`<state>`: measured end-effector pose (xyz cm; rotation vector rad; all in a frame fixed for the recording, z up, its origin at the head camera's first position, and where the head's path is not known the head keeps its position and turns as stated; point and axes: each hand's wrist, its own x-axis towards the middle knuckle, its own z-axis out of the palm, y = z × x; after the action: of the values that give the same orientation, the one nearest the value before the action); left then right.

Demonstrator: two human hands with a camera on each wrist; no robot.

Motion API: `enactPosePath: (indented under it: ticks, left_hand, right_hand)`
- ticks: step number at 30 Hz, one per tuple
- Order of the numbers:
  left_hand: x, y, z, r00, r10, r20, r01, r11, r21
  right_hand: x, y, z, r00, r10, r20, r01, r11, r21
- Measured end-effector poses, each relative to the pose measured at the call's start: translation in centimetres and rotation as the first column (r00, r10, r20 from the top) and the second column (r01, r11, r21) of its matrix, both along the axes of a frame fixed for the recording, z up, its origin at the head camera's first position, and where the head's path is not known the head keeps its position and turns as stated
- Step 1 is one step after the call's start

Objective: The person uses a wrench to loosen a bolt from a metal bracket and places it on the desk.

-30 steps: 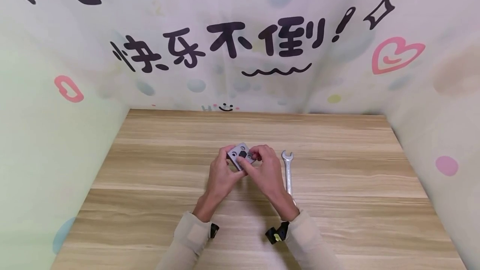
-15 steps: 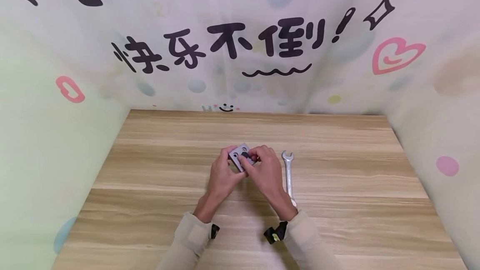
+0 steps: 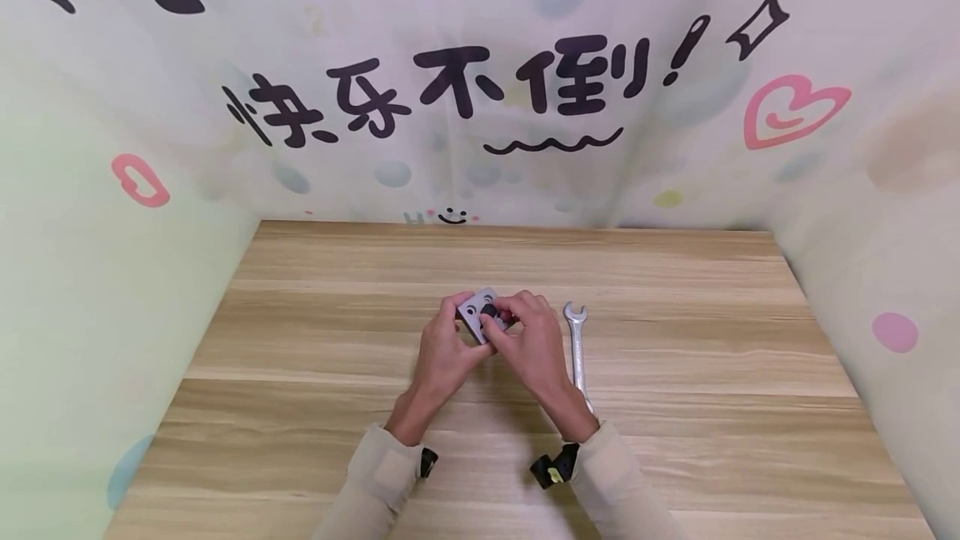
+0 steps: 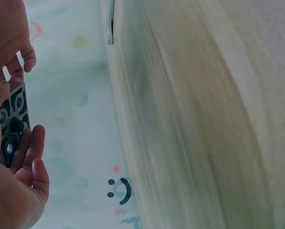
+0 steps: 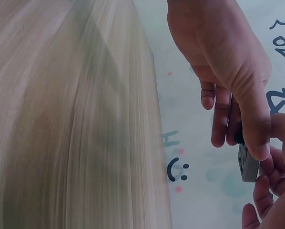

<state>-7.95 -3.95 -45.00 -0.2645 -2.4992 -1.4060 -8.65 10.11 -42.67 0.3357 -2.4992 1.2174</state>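
Note:
My left hand [image 3: 442, 350] grips a small square grey metal plate [image 3: 476, 299] by its edges, tilted above the table. Round holes show on its upper face, with a black bolt [image 3: 489, 310] near its middle. The thumb and fingers of my right hand [image 3: 537, 342] pinch the bolt's head and cover the plate's right part. From the left wrist, the plate's ribbed underside [image 4: 19, 107] is visible, with the bolt's dark end sticking out. In the right wrist view, the thumb hides most of the bolt, and the plate's edge [image 5: 249, 171] shows below it.
A silver open-ended wrench [image 3: 576, 344] lies on the wood-grain table [image 3: 315, 373], just right of my right hand, its lower end partly behind the wrist. A printed white cloth [image 3: 420, 182] stands behind the table, with cloth walls at both sides.
The right thumb and fingers have moved in around the bolt's head, with the index finger now closer to it. The plate has shifted very slightly right. The wrench has stayed in place.

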Motion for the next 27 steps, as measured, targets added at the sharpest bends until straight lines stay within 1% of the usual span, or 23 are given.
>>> enactPosePath:
  ticks: [5,9,14,20,27]
  left_hand:
    - [-0.01,0.02,-0.03,1.0,0.002,-0.001,-0.002,1.0,0.0]
    - [-0.05,0.0,-0.09,1.0,0.008,0.005,-0.008,1.0,-0.002]
    - [-0.07,-0.03,-0.01,0.999,0.03,0.021,-0.03,1.0,-0.005]
    - [0.08,0.02,-0.01,0.999,0.042,0.033,-0.043,0.999,0.004]
    - [0.28,0.05,-0.09,0.999,0.035,0.037,-0.035,0.999,0.001]
  right_hand:
    - [-0.06,0.09,-0.15,1.0,0.013,-0.007,-0.013,1.0,-0.009]
    - [-0.03,0.06,-0.15,1.0,0.012,0.006,-0.012,1.0,-0.003]
    - [0.05,-0.05,-0.14,0.999,-0.034,0.037,0.035,0.999,-0.007]
    - [0.04,-0.38,-0.29,0.996,-0.086,0.012,0.086,0.996,0.011]
    - [0.14,-0.69,-0.4,0.993,-0.114,-0.005,0.114,0.993,0.036]
